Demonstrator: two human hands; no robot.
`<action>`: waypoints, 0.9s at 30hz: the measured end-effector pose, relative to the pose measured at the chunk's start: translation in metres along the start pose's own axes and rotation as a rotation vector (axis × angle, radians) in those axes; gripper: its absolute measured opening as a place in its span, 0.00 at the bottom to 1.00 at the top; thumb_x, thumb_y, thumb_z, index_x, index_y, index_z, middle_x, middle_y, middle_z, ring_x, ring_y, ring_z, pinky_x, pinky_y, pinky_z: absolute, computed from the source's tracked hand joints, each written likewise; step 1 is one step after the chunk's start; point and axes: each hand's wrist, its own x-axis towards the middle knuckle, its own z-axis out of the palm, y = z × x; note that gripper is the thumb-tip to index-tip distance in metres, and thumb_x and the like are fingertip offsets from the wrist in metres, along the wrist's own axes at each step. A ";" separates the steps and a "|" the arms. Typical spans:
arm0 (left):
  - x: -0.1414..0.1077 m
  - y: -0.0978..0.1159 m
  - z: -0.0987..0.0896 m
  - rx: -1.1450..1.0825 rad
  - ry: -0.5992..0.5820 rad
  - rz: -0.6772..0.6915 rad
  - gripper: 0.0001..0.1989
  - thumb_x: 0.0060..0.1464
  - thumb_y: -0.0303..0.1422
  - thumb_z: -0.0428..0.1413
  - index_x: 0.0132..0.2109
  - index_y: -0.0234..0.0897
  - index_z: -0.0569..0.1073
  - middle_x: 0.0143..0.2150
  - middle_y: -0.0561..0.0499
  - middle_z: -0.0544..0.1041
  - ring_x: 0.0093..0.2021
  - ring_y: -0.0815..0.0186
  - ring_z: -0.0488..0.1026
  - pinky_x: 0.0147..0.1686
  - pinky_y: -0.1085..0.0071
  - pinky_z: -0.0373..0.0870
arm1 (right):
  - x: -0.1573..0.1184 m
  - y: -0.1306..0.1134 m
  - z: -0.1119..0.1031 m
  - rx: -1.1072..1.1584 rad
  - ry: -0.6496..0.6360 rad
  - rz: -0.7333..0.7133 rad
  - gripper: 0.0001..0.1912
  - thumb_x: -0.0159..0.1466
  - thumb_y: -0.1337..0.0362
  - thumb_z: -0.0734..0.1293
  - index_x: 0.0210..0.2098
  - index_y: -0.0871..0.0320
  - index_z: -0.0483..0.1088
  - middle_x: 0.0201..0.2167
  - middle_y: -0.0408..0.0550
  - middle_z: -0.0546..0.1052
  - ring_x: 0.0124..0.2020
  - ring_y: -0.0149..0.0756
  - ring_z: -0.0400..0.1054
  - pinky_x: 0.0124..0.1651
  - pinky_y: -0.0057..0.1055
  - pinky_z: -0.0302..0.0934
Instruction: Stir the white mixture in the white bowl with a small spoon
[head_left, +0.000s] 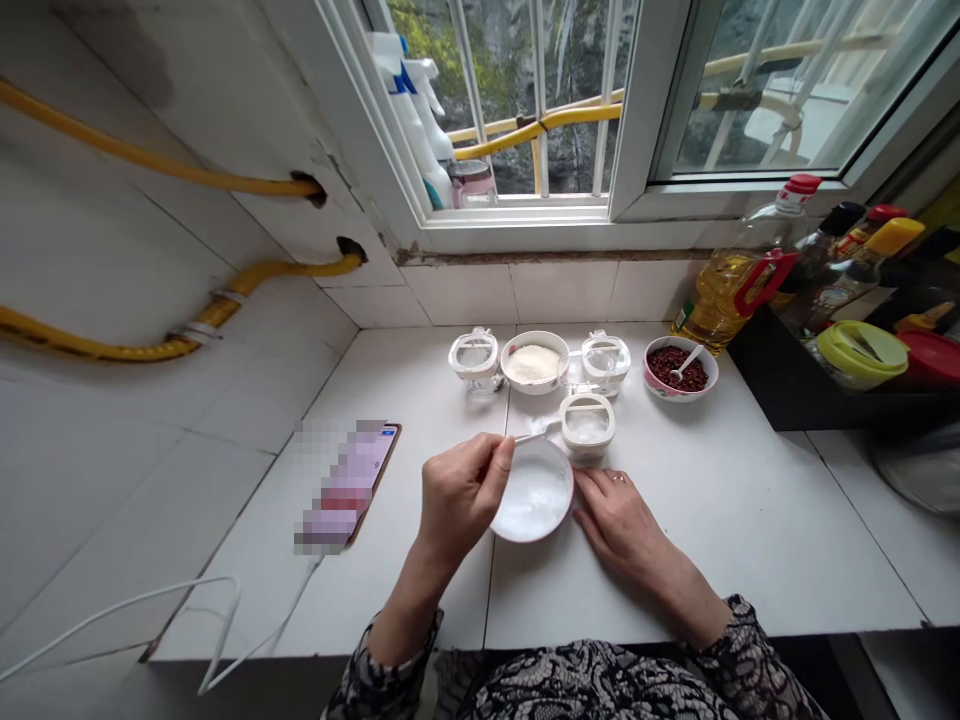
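My left hand (466, 490) is closed around the handle of a small white spoon (531, 436). The spoon reaches over the far rim of a bowl (534, 500) of white granules, toward a square clear jar (587, 425) with a pale rim and some white contents. On the counter at the bowl's right side lies my right hand (621, 520), fingers stretched out, their tips at the bowl's edge and near the jar's base. Behind are a bowl of cream-coloured powder (535, 364), with one similar jar (475, 358) to its left and another jar (604, 360) to its right.
A bowl of dark red beans (679, 370) with a white spoon stands back right. Beyond it are an oil bottle (731, 280) and a black rack (795, 375) of condiments. At left a phone (356, 485) lies on the white counter (720, 530), its cable (292, 605) trailing over the front edge.
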 end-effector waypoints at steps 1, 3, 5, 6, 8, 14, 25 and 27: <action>-0.002 -0.002 -0.005 -0.016 -0.052 -0.082 0.17 0.64 0.34 0.51 0.26 0.36 0.71 0.18 0.57 0.67 0.18 0.73 0.61 0.22 0.76 0.57 | 0.000 0.000 0.000 0.001 0.003 -0.006 0.28 0.65 0.73 0.61 0.64 0.61 0.57 0.51 0.60 0.74 0.48 0.51 0.69 0.49 0.48 0.66; -0.006 -0.005 -0.011 -0.011 -0.156 -0.216 0.19 0.63 0.37 0.50 0.24 0.37 0.69 0.16 0.58 0.63 0.17 0.73 0.58 0.21 0.75 0.54 | 0.000 0.000 0.000 0.000 0.001 -0.011 0.29 0.65 0.73 0.60 0.65 0.60 0.56 0.51 0.60 0.74 0.48 0.51 0.69 0.49 0.48 0.66; -0.010 -0.008 -0.011 0.035 -0.237 -0.292 0.20 0.62 0.38 0.49 0.23 0.37 0.68 0.15 0.57 0.62 0.17 0.72 0.57 0.21 0.75 0.52 | 0.000 0.000 -0.001 -0.004 -0.003 -0.010 0.28 0.65 0.73 0.60 0.65 0.60 0.56 0.50 0.60 0.74 0.48 0.51 0.69 0.49 0.49 0.66; -0.012 -0.009 -0.009 0.069 -0.269 -0.310 0.20 0.61 0.39 0.49 0.22 0.37 0.67 0.15 0.57 0.62 0.17 0.72 0.57 0.21 0.75 0.51 | 0.000 0.000 -0.001 -0.005 -0.004 -0.009 0.28 0.65 0.73 0.60 0.64 0.61 0.56 0.50 0.60 0.74 0.48 0.51 0.69 0.49 0.49 0.66; -0.015 -0.009 -0.002 0.147 -0.313 -0.318 0.19 0.60 0.38 0.49 0.21 0.38 0.66 0.15 0.55 0.64 0.17 0.71 0.58 0.22 0.74 0.50 | 0.000 0.000 -0.002 -0.003 -0.003 -0.007 0.27 0.65 0.73 0.61 0.64 0.61 0.57 0.50 0.60 0.74 0.48 0.51 0.69 0.49 0.48 0.66; -0.016 -0.003 0.017 0.239 -0.400 -0.323 0.19 0.58 0.36 0.48 0.20 0.38 0.63 0.16 0.52 0.67 0.19 0.69 0.61 0.25 0.72 0.47 | 0.001 -0.001 -0.002 0.000 -0.008 0.011 0.26 0.65 0.73 0.62 0.63 0.61 0.59 0.50 0.60 0.75 0.49 0.51 0.69 0.50 0.48 0.66; -0.014 -0.005 0.011 -0.146 -0.415 -0.476 0.21 0.58 0.43 0.46 0.19 0.39 0.59 0.16 0.55 0.61 0.20 0.70 0.59 0.24 0.73 0.54 | 0.000 0.002 0.003 0.000 0.015 -0.014 0.27 0.66 0.72 0.60 0.64 0.61 0.58 0.51 0.60 0.75 0.49 0.51 0.70 0.49 0.48 0.66; -0.014 -0.006 0.010 -0.192 -0.400 -0.494 0.21 0.57 0.44 0.47 0.19 0.39 0.60 0.16 0.56 0.61 0.19 0.71 0.58 0.23 0.74 0.54 | 0.000 0.002 0.003 0.004 0.015 -0.010 0.26 0.67 0.72 0.59 0.64 0.60 0.57 0.51 0.60 0.75 0.49 0.51 0.70 0.49 0.49 0.66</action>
